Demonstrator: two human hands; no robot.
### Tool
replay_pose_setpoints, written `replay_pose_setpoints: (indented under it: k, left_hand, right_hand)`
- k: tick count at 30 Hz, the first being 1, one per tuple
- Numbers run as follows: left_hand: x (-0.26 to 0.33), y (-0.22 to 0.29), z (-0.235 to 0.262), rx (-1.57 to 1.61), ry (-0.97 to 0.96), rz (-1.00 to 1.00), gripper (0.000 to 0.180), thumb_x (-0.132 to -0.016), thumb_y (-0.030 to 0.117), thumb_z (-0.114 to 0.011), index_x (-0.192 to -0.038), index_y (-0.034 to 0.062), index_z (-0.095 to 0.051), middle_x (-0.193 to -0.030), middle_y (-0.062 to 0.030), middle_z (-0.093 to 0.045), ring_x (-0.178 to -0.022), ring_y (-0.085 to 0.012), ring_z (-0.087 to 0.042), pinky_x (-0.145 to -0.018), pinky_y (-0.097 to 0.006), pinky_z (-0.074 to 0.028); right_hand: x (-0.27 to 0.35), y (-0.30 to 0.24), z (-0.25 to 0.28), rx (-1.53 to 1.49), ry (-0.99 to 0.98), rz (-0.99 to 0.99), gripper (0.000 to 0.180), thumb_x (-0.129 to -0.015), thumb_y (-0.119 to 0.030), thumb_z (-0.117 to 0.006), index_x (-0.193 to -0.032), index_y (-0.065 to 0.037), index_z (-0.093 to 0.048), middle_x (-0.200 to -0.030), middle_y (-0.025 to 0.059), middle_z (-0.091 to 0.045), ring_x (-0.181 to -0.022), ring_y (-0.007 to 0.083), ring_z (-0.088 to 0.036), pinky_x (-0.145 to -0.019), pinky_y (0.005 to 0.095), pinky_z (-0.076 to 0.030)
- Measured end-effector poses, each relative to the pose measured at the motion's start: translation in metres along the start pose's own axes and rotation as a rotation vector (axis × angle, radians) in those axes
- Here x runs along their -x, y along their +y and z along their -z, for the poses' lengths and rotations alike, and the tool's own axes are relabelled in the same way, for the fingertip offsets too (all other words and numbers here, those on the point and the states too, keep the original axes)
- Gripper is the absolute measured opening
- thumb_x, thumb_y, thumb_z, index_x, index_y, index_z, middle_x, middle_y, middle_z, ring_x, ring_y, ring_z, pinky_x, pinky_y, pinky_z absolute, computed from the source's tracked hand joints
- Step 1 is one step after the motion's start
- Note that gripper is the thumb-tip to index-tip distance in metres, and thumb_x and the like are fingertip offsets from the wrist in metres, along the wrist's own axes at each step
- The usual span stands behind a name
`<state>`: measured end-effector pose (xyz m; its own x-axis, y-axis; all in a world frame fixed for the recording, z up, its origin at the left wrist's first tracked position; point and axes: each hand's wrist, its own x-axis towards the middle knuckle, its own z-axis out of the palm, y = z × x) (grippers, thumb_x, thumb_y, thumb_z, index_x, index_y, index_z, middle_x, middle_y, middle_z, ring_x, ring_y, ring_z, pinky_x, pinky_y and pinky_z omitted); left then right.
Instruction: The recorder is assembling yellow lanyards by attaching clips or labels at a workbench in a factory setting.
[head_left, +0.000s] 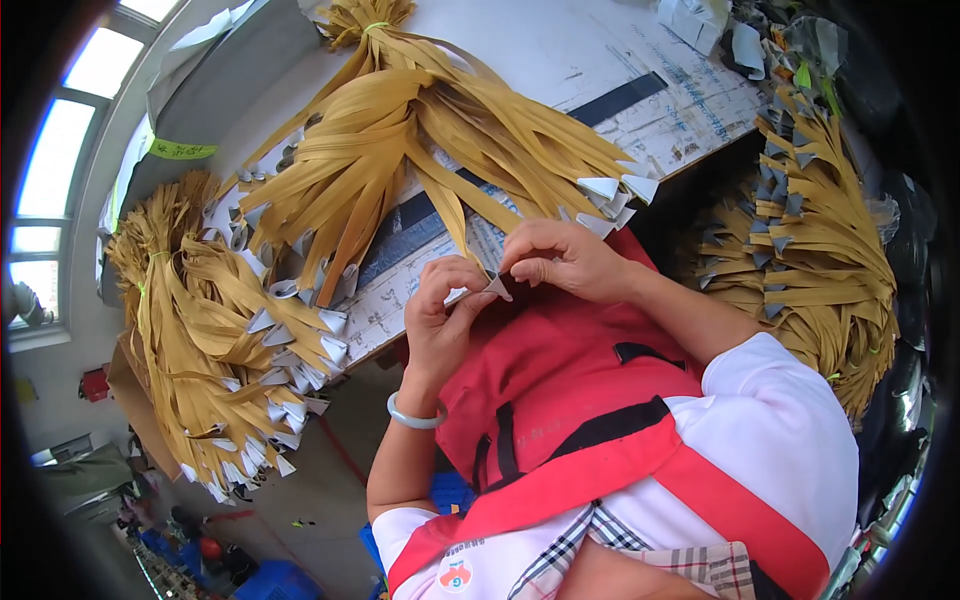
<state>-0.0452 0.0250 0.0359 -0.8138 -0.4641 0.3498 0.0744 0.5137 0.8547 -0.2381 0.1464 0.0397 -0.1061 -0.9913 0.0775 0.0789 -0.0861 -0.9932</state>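
My left hand, with a pale bangle on its wrist, pinches the white tip of a long tan strip. At the same tip, the fingers of my right hand are closed together against it. From there the strip runs up to a large bundle of tan strips lying across the worktable. Many strip ends in this bundle carry folded white or grey tips. My fingers hide part of the held end, so its exact fold cannot be made out.
More tan strips with white tips hang in bunches off the table's left side. Another stack of them lies on the right. A grey panel stands at the back left, near windows. A red apron covers my lap.
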Motion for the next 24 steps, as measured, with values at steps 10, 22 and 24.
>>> replay_pose_setpoints:
  k: [10, 22, 24]
  left_hand:
    - [0.0, 0.009, 0.019, 0.4, 0.109, 0.219, 0.016, -0.081, -0.009, -0.07, -0.089, 0.003, -0.062, -0.092, -0.005, -0.063, -0.093, -0.0181, -0.056, -0.089, -0.03, -0.042]
    - [-0.001, 0.011, 0.024, 0.547, 0.117, 0.285, 0.013, -0.086, -0.007, -0.069, -0.093, 0.001, -0.063, -0.1, -0.0045, -0.064, -0.094, -0.0135, -0.058, -0.085, -0.026, -0.046]
    - [-0.007, 0.013, 0.032, 0.615, 0.073, 0.354, 0.012, -0.087, -0.007, -0.069, -0.095, 0.0003, -0.064, -0.102, -0.0043, -0.064, -0.095, -0.0123, -0.058, -0.084, -0.026, -0.048]
  right_hand:
    - [-0.026, -0.017, -0.014, -0.005, -0.189, -0.063, 0.025, -0.092, -0.014, -0.073, -0.11, -0.004, -0.059, -0.097, 0.0011, -0.063, -0.088, 0.0088, -0.065, -0.078, 0.0235, -0.051]
    - [-0.04, -0.009, -0.019, -0.193, -0.212, -0.06, 0.015, -0.088, -0.011, -0.077, -0.092, -0.002, -0.066, -0.087, 0.0035, -0.059, -0.071, 0.0091, -0.058, -0.064, 0.0224, -0.047]
    - [-0.042, -0.013, -0.014, -0.212, -0.213, -0.109, 0.015, -0.088, -0.013, -0.077, -0.091, -0.003, -0.066, -0.084, 0.0027, -0.063, -0.07, 0.0085, -0.059, -0.063, 0.0219, -0.048]
